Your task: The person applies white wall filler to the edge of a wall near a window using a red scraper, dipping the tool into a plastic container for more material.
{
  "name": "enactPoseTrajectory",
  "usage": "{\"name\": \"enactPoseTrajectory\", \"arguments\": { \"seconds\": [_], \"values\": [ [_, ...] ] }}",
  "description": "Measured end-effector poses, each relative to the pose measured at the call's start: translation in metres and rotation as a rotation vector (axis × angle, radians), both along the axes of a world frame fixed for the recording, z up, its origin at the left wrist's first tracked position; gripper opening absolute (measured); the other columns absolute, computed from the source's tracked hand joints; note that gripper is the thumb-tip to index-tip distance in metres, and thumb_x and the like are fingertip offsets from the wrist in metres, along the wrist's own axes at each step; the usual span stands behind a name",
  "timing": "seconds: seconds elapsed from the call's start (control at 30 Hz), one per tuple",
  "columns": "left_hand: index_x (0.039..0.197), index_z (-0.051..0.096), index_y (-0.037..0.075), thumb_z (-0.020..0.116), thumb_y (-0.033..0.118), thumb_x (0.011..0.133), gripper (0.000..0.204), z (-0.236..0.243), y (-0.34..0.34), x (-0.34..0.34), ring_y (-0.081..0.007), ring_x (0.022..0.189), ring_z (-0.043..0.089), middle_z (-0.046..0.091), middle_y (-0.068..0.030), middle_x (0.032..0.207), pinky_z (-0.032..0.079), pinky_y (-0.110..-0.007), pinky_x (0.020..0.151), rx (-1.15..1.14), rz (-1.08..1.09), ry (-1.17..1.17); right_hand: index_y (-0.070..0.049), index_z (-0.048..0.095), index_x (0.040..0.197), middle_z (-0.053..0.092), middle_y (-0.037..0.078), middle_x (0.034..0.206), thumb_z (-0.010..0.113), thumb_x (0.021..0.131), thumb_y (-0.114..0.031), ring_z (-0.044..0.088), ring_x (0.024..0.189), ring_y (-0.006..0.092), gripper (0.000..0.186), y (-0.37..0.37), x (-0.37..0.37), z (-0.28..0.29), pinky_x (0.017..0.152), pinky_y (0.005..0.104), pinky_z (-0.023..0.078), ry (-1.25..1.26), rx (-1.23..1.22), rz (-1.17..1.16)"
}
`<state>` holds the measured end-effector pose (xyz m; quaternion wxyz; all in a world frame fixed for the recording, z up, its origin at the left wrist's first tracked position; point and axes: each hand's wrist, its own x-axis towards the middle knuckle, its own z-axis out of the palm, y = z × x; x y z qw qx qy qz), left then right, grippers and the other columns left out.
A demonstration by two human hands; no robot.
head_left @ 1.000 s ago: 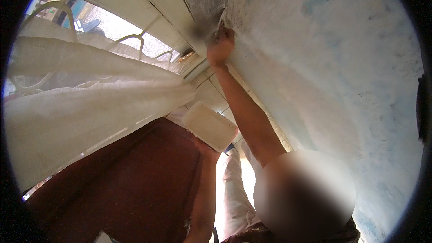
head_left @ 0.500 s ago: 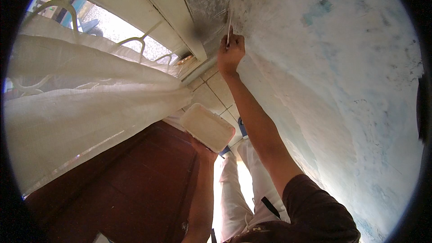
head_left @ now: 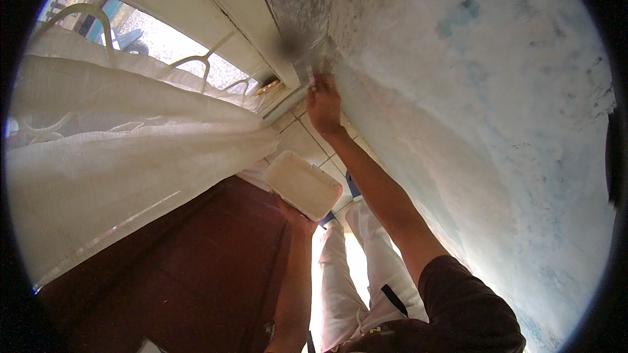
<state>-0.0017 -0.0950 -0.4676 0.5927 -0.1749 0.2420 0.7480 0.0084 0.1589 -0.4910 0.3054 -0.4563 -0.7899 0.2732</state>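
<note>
My right hand (head_left: 324, 106) is raised at the corner where the mottled white-blue wall (head_left: 490, 117) meets a grey rough strip (head_left: 288, 0) by the window frame. It is closed on a thin flat scraper (head_left: 322, 60), whose blade is smeared by motion against that corner. My left hand (head_left: 298, 216) is lower, closed on a cream rectangular plastic tub (head_left: 301, 182), held level under my right forearm. Its fingers are partly hidden beneath the tub.
A white sheer curtain (head_left: 124, 163) hangs at the left before the window (head_left: 170, 39) with its curved bars. Below it is a dark red wooden panel (head_left: 170, 268), probably a door. My legs in white trousers and blue footwear stand over a tiled floor (head_left: 297, 132).
My right hand has moved down the corner, lower than in both earlier frames, with the scraper in it. The tub in my left hand has shifted slightly left since a second ago.
</note>
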Motion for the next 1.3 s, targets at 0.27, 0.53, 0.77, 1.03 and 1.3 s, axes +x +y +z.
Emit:
{"name": "enactPoseTrajectory", "arguments": {
  "seconds": [0.27, 0.53, 0.77, 1.03, 1.3],
  "values": [
    [0.143, 0.043, 0.018, 0.047, 0.074, 0.089, 0.078, -0.029, -0.019, -0.002, -0.0283, 0.126, 0.050, 0.049, -0.0043, 0.139, 0.046, -0.050, 0.102, -0.094, 0.017, 0.008, 0.004, 0.046, 0.139, 0.050, 0.021, 0.102, 0.059, 0.087, -0.004, 0.056, 0.091, 0.0366, 0.054, 0.057, -0.013, 0.004, 0.077, 0.0455, 0.051, 0.124, 0.233, -0.378],
    [0.144, 0.042, 0.018, 0.045, 0.074, 0.090, 0.077, -0.025, -0.019, -0.002, -0.0270, 0.127, 0.048, 0.047, -0.0038, 0.140, 0.045, -0.048, 0.103, -0.120, 0.021, 0.024, 0.006, 0.052, 0.131, 0.053, 0.021, 0.101, 0.062, 0.083, -0.005, 0.056, 0.092, 0.0390, 0.050, 0.066, -0.053, 0.008, 0.076, 0.0468, 0.047, -0.064, 0.236, -0.448],
    [0.144, 0.042, 0.018, 0.044, 0.074, 0.090, 0.077, -0.035, -0.017, -0.004, -0.0265, 0.128, 0.048, 0.047, -0.0038, 0.141, 0.044, -0.048, 0.104, -0.159, 0.030, 0.040, 0.005, 0.061, 0.104, 0.055, 0.017, 0.093, 0.064, 0.085, -0.009, 0.059, 0.084, 0.0365, 0.024, 0.016, -0.031, -0.001, 0.072, 0.0440, 0.051, -0.026, 0.168, -0.162],
    [0.145, 0.040, 0.019, 0.041, 0.075, 0.091, 0.078, -0.022, -0.008, -0.004, -0.0271, 0.130, 0.045, 0.044, -0.0040, 0.144, 0.041, -0.046, 0.107, -0.101, -0.025, 0.054, 0.002, 0.048, 0.137, 0.057, 0.023, 0.109, 0.061, 0.090, -0.017, 0.063, 0.090, 0.0389, 0.052, 0.054, -0.002, -0.003, 0.079, 0.0473, 0.056, -0.023, 0.050, -0.351],
    [0.146, 0.038, 0.019, 0.041, 0.075, 0.091, 0.079, -0.036, -0.012, -0.005, -0.0266, 0.132, 0.043, 0.040, -0.0040, 0.147, 0.041, -0.045, 0.108, -0.125, -0.009, 0.047, 0.005, 0.043, 0.140, 0.051, 0.025, 0.122, 0.061, 0.090, -0.016, 0.060, 0.103, 0.0410, 0.058, 0.051, -0.038, 0.001, 0.090, 0.0452, 0.053, -0.178, 0.178, -0.280]
  ]
}}
